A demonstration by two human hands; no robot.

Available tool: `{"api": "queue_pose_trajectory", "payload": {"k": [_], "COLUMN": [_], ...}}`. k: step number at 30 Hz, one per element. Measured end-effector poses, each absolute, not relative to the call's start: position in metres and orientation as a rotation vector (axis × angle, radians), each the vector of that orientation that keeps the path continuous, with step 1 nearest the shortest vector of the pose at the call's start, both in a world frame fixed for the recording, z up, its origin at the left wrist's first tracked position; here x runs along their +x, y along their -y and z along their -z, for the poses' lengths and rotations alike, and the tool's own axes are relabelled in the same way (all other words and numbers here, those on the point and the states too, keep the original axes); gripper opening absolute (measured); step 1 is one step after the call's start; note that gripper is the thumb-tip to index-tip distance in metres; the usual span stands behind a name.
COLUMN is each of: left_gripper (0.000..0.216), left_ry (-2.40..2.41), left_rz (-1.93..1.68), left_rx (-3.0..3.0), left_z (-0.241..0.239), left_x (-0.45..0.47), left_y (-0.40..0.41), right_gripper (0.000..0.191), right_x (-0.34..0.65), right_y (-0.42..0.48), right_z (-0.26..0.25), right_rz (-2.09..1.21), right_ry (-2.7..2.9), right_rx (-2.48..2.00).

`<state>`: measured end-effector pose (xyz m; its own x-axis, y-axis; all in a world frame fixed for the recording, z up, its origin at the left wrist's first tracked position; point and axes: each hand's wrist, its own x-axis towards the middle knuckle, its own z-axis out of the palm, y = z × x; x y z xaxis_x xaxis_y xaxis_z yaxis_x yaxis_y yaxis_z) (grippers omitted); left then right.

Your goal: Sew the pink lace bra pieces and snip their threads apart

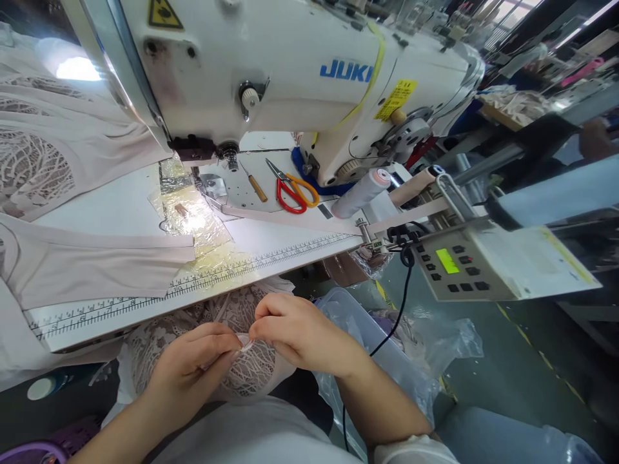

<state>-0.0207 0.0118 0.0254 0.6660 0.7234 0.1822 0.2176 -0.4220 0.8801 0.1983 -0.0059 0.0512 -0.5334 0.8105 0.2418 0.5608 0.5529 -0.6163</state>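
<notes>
A pale beige lace garment (251,374) hangs over my lap, below the table's front edge. Its edge is pinched by my left hand (193,361), thumb against fingertips. Close beside it, my right hand (294,332) grips the same edge between thumb and fingers, with the fingertips of both hands almost touching. A small whitish bit of the fabric edge shows between them. Above and beyond my hands stands a white sewing machine (290,71), its needle area over the table.
Scissors (296,193) with red and orange handles and a wooden-handled awl (256,187) lie by a thread cone (360,193). More beige garments (97,258) cover the table's left. A control box (503,258) juts out at right, above a plastic bin (345,309). A black cable (403,309) hangs down.
</notes>
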Motion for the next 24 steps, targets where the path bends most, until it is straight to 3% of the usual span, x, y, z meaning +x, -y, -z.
{"api": "queue_pose_trajectory", "payload": {"k": [14,24], "left_gripper": [0.014,0.013], "left_ry": [-0.837,-0.755], "left_rz": [-0.344,-0.252], "left_rx": [1.103,0.893], "left_z": [-0.033,-0.033], "left_x": [-0.01,-0.008], "left_y": [-0.019,-0.026], "right_gripper": [0.025,0.019], "right_x": [0.2,0.197], "right_y": [0.013,0.019], "right_z": [-0.047,-0.037], "right_rz": [-0.724,-0.777], "right_ry": [2.275,2.15], "right_rx": [-1.051,-1.026]}}
